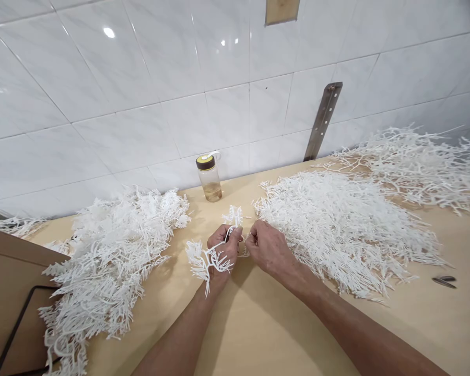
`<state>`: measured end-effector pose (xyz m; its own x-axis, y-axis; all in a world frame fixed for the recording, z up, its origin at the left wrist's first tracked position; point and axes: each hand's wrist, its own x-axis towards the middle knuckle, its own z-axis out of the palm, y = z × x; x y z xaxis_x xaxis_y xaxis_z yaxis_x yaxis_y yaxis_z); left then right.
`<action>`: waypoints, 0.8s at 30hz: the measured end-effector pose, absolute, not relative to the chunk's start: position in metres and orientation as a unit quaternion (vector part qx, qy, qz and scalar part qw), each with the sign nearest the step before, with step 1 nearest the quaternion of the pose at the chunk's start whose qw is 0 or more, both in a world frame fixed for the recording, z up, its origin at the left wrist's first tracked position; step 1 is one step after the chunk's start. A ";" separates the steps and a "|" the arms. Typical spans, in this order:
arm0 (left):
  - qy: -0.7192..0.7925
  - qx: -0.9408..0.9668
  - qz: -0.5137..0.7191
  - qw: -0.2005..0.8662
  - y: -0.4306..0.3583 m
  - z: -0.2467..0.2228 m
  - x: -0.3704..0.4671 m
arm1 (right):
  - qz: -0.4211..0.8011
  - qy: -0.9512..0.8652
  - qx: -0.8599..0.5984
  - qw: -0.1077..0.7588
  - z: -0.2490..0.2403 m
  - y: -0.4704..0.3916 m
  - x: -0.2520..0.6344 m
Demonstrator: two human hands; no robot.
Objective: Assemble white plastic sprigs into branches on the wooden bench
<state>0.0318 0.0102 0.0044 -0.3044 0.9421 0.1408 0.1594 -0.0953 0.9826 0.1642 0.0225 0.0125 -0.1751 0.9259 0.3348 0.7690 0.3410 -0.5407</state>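
In close, my left hand (229,251) had a white sprig (209,257) pinched between thumb and fingers, branches spilling over it above the middle of the tabletop (290,334). Right beside it came my right hand (272,249), fingertips drawn together; on what, I couldn't tell. Delicate stuff: the step looked like working at the stem, and the next move, I judged, called for a steady left pinch and small right-hand fingerwork. Out wider, a frilly pile (113,250) ran along the left edge, a finer pile (337,224) sprawled rightward, and a bottle (211,180) stood by the back edge.
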 end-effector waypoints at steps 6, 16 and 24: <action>0.561 0.410 0.594 0.405 0.015 0.009 0.018 | 0.145 -0.831 -0.441 0.307 0.019 -0.007 0.146; 0.506 0.383 0.541 0.552 0.021 0.013 0.010 | 0.012 -0.714 -0.524 0.464 0.053 0.036 0.210; 0.465 0.363 0.531 0.607 0.019 0.011 0.013 | 0.018 -0.620 -0.620 0.481 0.064 0.049 0.239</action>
